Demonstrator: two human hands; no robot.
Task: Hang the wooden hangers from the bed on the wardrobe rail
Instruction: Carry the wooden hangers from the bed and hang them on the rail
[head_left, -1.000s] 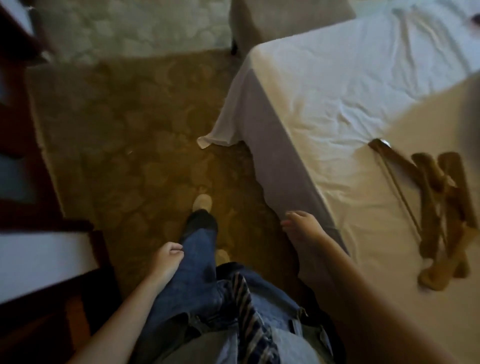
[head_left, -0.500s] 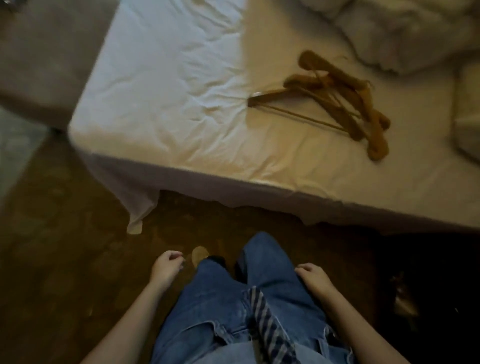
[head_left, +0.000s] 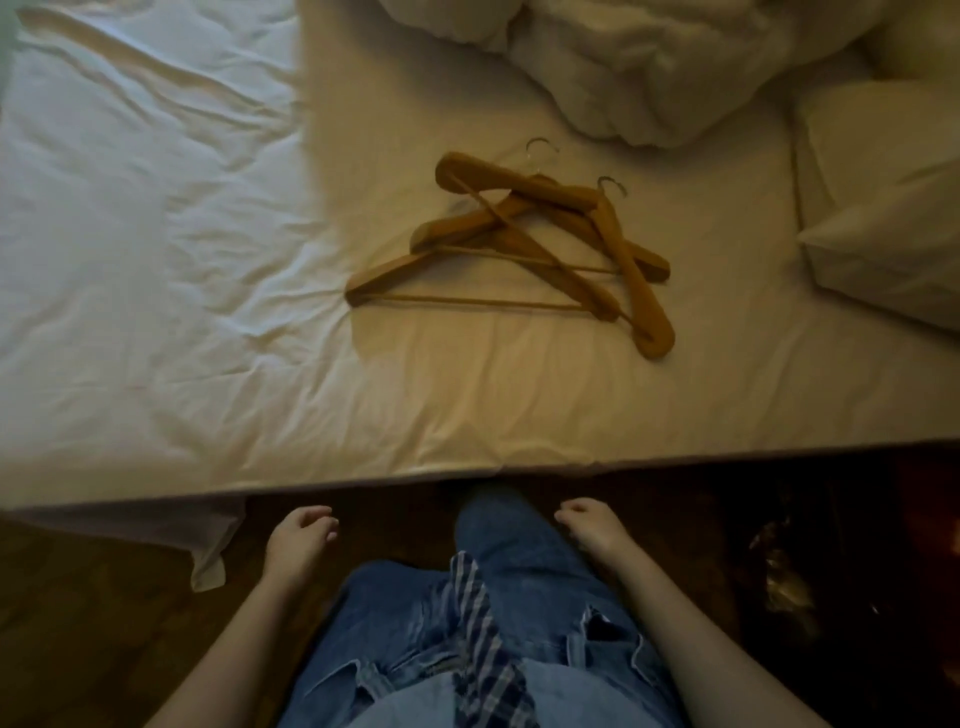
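A small heap of wooden hangers (head_left: 524, 244) with metal hooks lies criss-crossed on the white sheet of the bed (head_left: 156, 291), a little right of centre. My left hand (head_left: 298, 538) hangs low beside my left thigh, below the bed's near edge, fingers loosely curled and holding nothing. My right hand (head_left: 592, 527) hangs by my right thigh in the same way, loosely curled and empty. Both hands are well short of the hangers. No wardrobe or rail shows in this view.
A crumpled white duvet (head_left: 649, 67) is bunched at the back of the bed and a pillow (head_left: 883, 208) lies at the right. Dark patterned carpet (head_left: 104, 623) covers the floor in front of the bed. A dim dark object (head_left: 784, 566) stands at the lower right.
I have turned to face the bed side-on and stepped up to it; the hangers now lie straight ahead and closer. Both hands stay down at my sides, empty.
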